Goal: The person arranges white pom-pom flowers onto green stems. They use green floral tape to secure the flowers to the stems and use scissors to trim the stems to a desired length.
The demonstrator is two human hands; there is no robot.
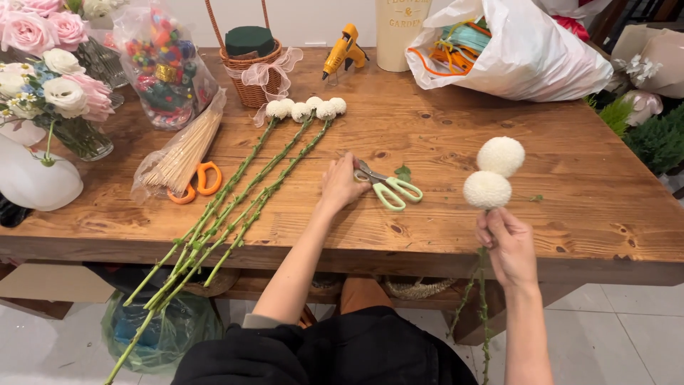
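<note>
Left hand (340,184) flat, fingers loose, touching green scissors (388,187) just rightward, handles pointing right; right hand (507,246) clamped on pompom stems (484,285), farther off.

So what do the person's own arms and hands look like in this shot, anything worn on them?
Both forearms are bare. The left hand and right hand wear no gloves, and no rings, watch or bracelets are visible. A grey-green cuff shows near the left elbow, beneath a dark black garment at the bottom of the frame.
</note>
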